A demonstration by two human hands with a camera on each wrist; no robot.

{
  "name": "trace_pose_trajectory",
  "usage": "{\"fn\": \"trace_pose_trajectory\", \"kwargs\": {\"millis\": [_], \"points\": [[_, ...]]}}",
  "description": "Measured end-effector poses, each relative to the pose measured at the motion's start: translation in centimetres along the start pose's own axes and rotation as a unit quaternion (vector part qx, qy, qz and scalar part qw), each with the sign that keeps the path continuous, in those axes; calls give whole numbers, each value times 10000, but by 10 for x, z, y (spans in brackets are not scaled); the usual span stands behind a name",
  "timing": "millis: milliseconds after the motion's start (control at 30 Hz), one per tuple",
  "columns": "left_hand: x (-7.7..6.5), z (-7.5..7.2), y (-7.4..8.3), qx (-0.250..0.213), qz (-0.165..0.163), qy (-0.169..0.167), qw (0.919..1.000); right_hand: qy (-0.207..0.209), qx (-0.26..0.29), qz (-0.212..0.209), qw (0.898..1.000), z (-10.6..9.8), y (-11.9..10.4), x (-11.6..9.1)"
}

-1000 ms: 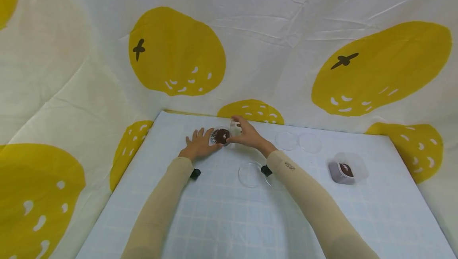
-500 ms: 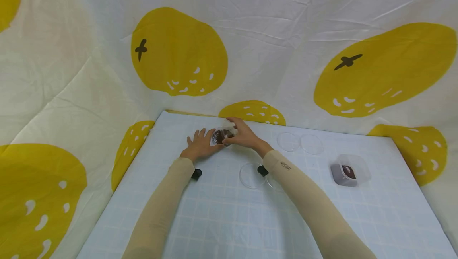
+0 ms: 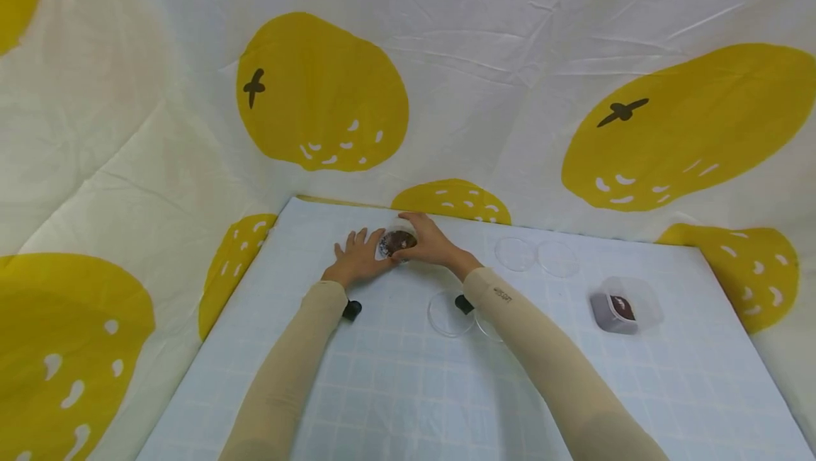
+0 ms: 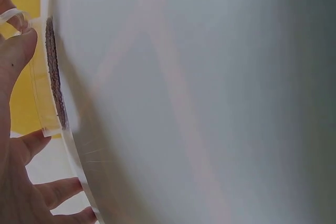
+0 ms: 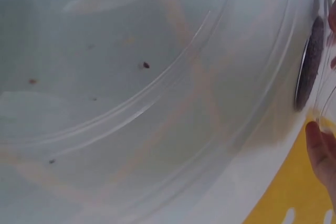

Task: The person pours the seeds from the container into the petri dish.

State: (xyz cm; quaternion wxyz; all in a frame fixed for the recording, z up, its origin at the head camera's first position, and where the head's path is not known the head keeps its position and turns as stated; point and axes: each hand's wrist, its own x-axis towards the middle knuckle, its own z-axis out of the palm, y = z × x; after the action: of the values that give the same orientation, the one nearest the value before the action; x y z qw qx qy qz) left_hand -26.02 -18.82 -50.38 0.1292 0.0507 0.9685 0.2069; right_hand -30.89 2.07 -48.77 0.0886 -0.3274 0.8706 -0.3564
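Left hand [image 3: 362, 259], fingers spread, grips petri dish [image 3: 384, 246] of brown granules [image 3: 398, 240] at far side; right hand [image 3: 433, 243] pinches clear lid [image 3: 403, 224] over it.

Lettering, one item: a short line of small dark characters [image 3: 502, 294] is running along the right sleeve [image 3: 557, 369], close to the cuff; the letters are appearing too small and blurred for a sure reading. Signs, two items, wordless: a dark left cross [image 3: 253, 86] and a dark right cross [image 3: 623, 112], each marking a yellow fruit print on the far cloth [image 3: 472, 128].
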Motion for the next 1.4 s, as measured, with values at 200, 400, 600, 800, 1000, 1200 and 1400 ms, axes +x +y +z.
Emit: {"fn": "trace_pose_trajectory", "kwargs": {"millis": [200,400,600,800,1000,1200,1400], "points": [[0,-1,-1,48,19,27,10000,-73,-196,68,9998,3,-4,3],[0,0,-2,59,115,26,9999,-174,-381,86,9991,3,-8,5],[3,1,-6,-12,173,-86,9998,-313,-837,198,9958,5,-10,9],[4,2,-7,186,154,-136,9996,-339,-1170,269,9922,8,-12,12],[2,1,-6,162,159,-105,9997,-364,-1337,317,9898,10,-12,13],[2,2,-6,177,149,-116,9997,-360,-1451,386,9880,12,-10,13],[1,2,-5,133,130,-97,9998,-389,-1584,460,9855,15,-9,13]]}}
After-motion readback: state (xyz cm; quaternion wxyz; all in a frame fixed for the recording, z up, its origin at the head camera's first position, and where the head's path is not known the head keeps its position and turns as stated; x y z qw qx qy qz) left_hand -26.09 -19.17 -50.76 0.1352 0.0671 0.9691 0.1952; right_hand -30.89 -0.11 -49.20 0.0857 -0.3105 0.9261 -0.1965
